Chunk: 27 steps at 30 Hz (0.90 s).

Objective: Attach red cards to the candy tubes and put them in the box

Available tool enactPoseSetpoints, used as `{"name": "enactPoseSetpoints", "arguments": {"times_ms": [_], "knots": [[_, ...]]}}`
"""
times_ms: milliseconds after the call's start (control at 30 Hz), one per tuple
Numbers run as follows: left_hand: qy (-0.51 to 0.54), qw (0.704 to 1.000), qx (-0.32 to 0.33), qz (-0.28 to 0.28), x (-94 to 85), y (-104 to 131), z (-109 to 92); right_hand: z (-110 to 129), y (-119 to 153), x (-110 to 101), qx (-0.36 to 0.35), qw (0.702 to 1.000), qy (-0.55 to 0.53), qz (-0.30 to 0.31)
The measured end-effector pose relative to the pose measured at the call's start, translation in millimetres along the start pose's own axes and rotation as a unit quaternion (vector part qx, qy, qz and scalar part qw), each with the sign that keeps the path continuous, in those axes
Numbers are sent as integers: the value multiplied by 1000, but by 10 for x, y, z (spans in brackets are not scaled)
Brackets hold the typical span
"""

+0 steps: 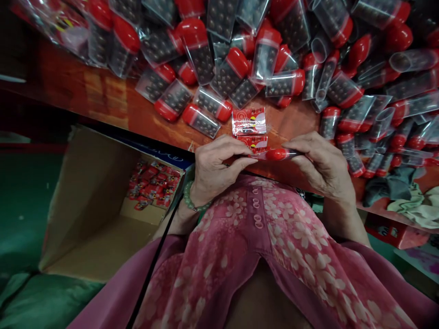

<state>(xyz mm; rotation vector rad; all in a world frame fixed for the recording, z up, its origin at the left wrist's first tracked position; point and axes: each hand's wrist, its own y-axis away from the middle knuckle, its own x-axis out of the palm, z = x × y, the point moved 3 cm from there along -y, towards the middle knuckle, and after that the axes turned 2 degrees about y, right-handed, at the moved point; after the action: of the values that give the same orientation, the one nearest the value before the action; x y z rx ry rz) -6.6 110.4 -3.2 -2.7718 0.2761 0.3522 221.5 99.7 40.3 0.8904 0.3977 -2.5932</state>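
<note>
Hard to read at centre frame: a small tube with a red cap (278, 154), pinched at the near edge of the surface (103, 98), mostly covered by the fingers of both hands. Left hand (214, 167) closed on its left end, fingers curled over a red printed wrapper (255, 142) whose lower part is hidden. Right hand (320, 164) gripping the tube's right end, clear body barely visible past the fingertips. Just above, a second red packet (248, 121) lying flat and fully seen. Across the top of the frame, a heap of capped tubes (240, 64) filled with dark beads, cut off by the upper edge, leaving only a narrow bare strip around the hands. Lower left, an open cardboard box (92, 214), red packets in its far corner, partly blocked by the left wrist.
</note>
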Motion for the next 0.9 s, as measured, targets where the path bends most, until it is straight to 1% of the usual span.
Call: {"name": "enactPoseSetpoints", "arguments": {"times_ms": [167, 300, 467, 600, 733, 833, 900], "knots": [[-37, 998, 43, 22, 21, 25, 23, 29, -15, -8, 24, 994, 76, 74], [-52, 997, 26, 50, 50, 45, 69, 24, -45, -10, 20, 988, 93, 118], [-45, 996, 8, 72, 65, 55, 102, -11, -109, -17, 27, 984, 76, 159], [-39, 995, -7, 94, 60, 46, 119, -36, -176, -29, 35, 981, 55, 181], [-21, 994, -22, 105, 50, 29, 132, -99, -206, -20, 28, 980, -15, 195], [-21, 993, -27, 113, 54, 25, 137, -173, -186, 7, 56, 980, -6, 192], [-19, 992, -28, 120, 62, 26, 136, -193, -170, 32, 62, 979, -11, 196]]}}
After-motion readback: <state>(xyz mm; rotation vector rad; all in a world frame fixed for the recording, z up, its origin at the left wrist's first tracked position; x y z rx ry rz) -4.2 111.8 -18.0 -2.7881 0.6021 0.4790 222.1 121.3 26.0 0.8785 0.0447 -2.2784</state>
